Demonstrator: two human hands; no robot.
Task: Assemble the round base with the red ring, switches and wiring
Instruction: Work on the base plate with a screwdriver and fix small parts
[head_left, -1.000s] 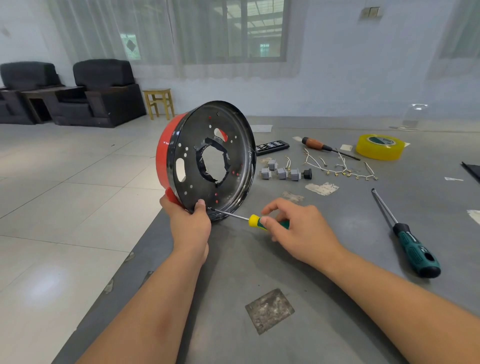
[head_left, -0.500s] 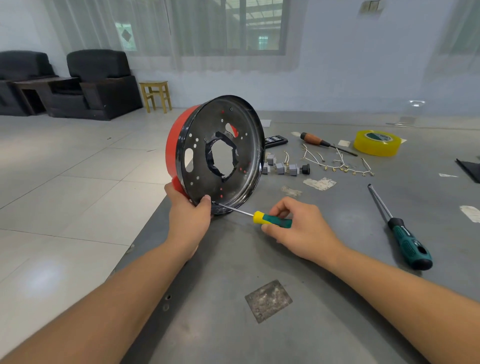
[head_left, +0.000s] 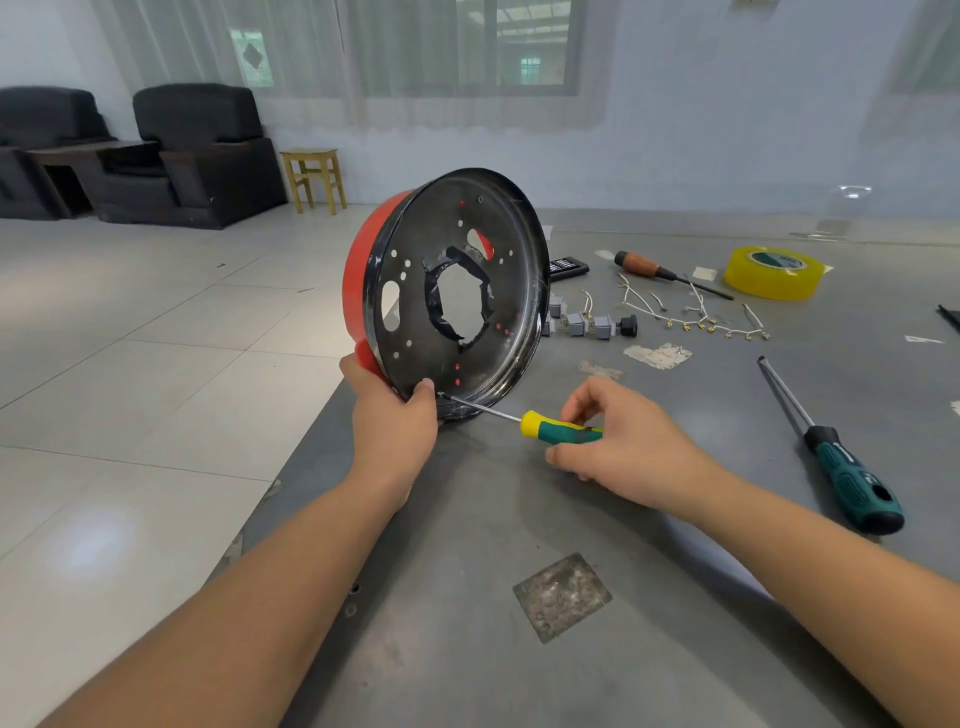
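Head view: left hand (head_left: 392, 423) gripping upright black round metal base (head_left: 457, 296) near tabletop's left edge (head_left: 311, 415); right hand (head_left: 623, 447) holding small yellow-green screwdriver (head_left: 558, 430), shaft angled up-left into base's lower rim.

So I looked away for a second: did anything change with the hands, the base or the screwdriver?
Very little. The right hand has loosened on the small screwdriver: forefinger lifted, handle now pinched by thumb and fingertips, as if regripping between turns. The tip remains at the lower rim of the round base, and the left hand keeps holding the base on edge. Switches, wires and the big screwdriver lie unmoved.
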